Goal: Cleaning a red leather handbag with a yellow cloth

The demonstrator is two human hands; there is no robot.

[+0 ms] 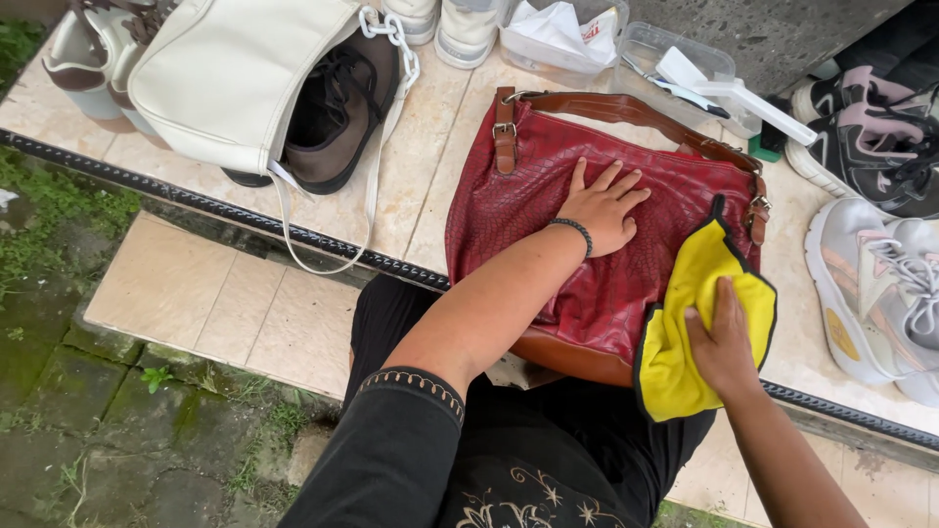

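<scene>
A big red bag [606, 235] with brown straps lies flat on the tiled ledge [430, 166], right at its front edge, and part of it rests on the person's lap. The left hand [602, 210] lies on top of the bag with its fingers spread out flat, pressing down and not gripping anything. A dark bead bracelet [572, 230] sits on that wrist. The right hand [724, 342] presses a yellow cloth [694, 323] with a black border against the right end of the bag, fingers flat on the cloth. A white bag [235, 78] lies near the back left corner of the ledge, with a brown shoe [337, 117] poking out from under it. Grey and pink sneakers [880, 225] sit at the right edge. A clear plastic box [675, 68] stands along the back edge
</scene>
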